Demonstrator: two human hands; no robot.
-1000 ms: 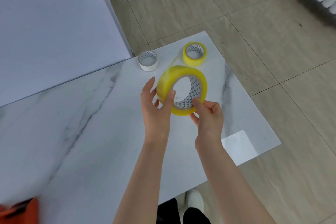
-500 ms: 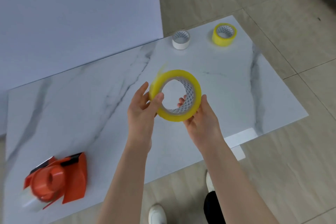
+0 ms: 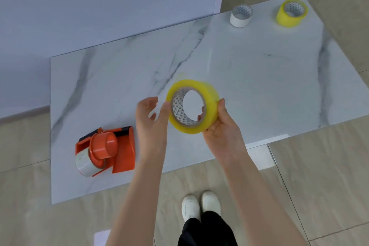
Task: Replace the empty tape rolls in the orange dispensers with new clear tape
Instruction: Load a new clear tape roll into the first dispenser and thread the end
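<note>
The right hand point(image 3: 221, 128) grips a yellow-tinted tape roll point(image 3: 210, 104) above the middle of the marble worktop point(image 3: 259, 76), fingers curled through its core. The left hand point(image 3: 151, 124) hangs loosely open at the roll's 9 o'clock, thumb at its rim. An orange dispenser point(image 3: 123, 146) lies at the worktop's 8 o'clock. A white core point(image 3: 240, 19) and a second yellow roll point(image 3: 287, 19) stand at 1 o'clock.

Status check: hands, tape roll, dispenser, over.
Right hand grips new tape roll above table. Left hand loose beside it. Orange dispenser on table, left, unobstructed.
</note>
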